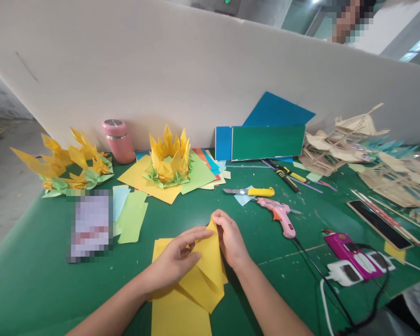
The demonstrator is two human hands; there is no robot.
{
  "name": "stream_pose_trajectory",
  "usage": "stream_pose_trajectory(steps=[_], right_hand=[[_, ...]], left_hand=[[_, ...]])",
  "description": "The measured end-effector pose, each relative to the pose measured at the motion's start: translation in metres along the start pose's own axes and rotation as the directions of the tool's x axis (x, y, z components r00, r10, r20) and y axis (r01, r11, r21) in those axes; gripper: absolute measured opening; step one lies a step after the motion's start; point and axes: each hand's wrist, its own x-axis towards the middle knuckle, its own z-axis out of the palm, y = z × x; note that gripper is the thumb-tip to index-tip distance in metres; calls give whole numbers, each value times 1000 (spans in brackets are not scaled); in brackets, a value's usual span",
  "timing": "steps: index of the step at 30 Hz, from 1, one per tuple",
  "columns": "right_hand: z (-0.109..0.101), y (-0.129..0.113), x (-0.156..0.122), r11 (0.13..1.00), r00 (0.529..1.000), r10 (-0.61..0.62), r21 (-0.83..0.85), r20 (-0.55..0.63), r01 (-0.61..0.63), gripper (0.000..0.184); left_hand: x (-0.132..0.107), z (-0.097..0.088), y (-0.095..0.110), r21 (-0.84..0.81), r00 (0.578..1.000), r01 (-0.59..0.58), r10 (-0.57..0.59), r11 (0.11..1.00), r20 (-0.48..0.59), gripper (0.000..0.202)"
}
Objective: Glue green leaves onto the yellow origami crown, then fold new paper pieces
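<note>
A folded sheet of yellow paper (207, 261) is between my hands, its pointed tip upward. My right hand (231, 240) pinches it near the tip, thumb and bent fingers pressed together. On the other side, my left hand (176, 259) holds the sheet's left part, with long fingers reaching toward the tip and the thumb lower on the paper. Some of the left fingers are partly hidden. Beneath lies a pile of flat yellow sheets (180, 322) on the green table (125, 289).
Yellow-and-green paper crowns (169, 161) (73, 163) and a pink flask (119, 142) stand at the back. Rightward lie a yellow utility knife (260, 192), a pink glue gun (281, 217) with its cord, a purple power strip (352, 256), a phone (378, 224) and wooden stick models (329, 149).
</note>
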Motion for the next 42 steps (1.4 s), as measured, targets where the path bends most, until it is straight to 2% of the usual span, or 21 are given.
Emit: stream_pose_trajectory(steps=[5, 15, 19, 21, 23, 26, 29, 36, 42], right_hand=[[0, 0, 0, 995, 999, -47, -90, -3, 46, 20], [2, -1, -1, 996, 998, -57, -67, -40, 54, 18], [0, -3, 1, 988, 994, -94, -130, -54, 86, 19], [-2, -4, 2, 978, 991, -133, -166, -32, 126, 22], [-4, -5, 1, 969, 987, -155, -191, 30, 158, 27], [-5, -3, 0, 956, 979, -130, -241, 156, 165, 31], [-4, 0, 0, 949, 970, -99, -272, 224, 160, 34], [-5, 0, 0, 946, 974, -72, -293, 216, 135, 27], [-3, -4, -2, 928, 975, -65, -347, 213, 138, 24]], left_hand=[[-1, -2, 5, 22, 998, -28, 27, 999, 50, 46], [-1, -5, 3, -19, 996, -4, 5, 1000, 86, 49], [-1, -4, 1, -36, 994, -5, 8, 999, 108, 50], [-1, -4, -2, -60, 997, -5, 10, 998, 82, 50], [0, -4, -5, -116, 1000, -4, 4, 993, 5, 50], [1, -6, -8, -200, 996, -10, -8, 980, -87, 51], [1, -5, -9, -207, 994, -11, -11, 978, -108, 53], [1, -3, -4, -101, 987, -59, 43, 993, -158, 57], [5, -6, -3, -114, 972, -130, 104, 985, -209, 57]])
